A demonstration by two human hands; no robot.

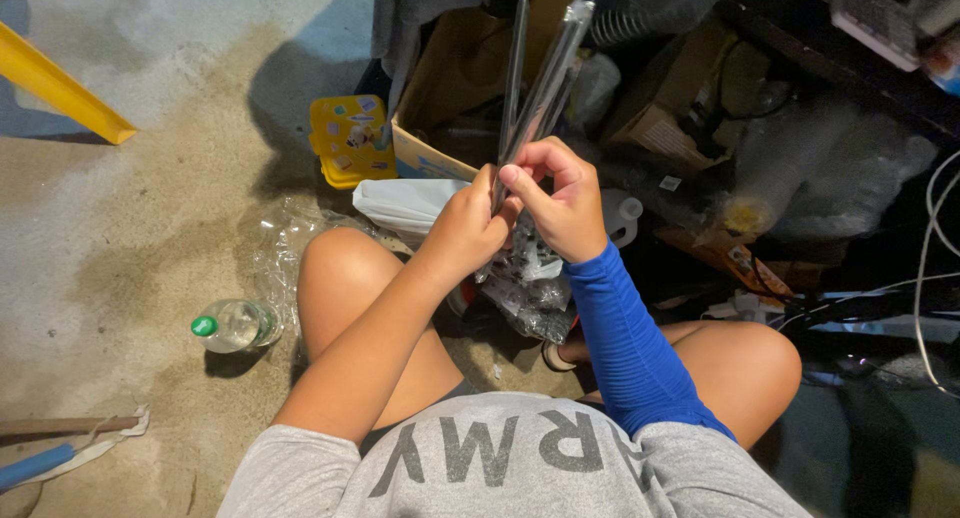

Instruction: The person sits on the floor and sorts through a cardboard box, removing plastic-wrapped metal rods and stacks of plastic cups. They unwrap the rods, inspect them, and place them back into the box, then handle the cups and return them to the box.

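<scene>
— Above our knees, both hands pinch the long plastic-wrapped rods (545, 83), left hand (468, 228) beside right hand (560, 203).
— We'd judge a steady pinch near the wrap's end best.

Person seen from above, seated. Torso: light heather-grey T-shirt with short sleeves, large dark grey block lettering across the chest. Right arm: close-fitting bright blue sleeve from the shirt cuff down to the wrist, faintly ribbed, wrinkled at the elbow; the right hand (565, 203) beyond it is uncovered. Left arm: no sleeve below the shirt's short cuff; left hand (468, 228) uncovered, no rings or watch visible. Both knees bare; legwear hidden under the shirt hem.
</scene>
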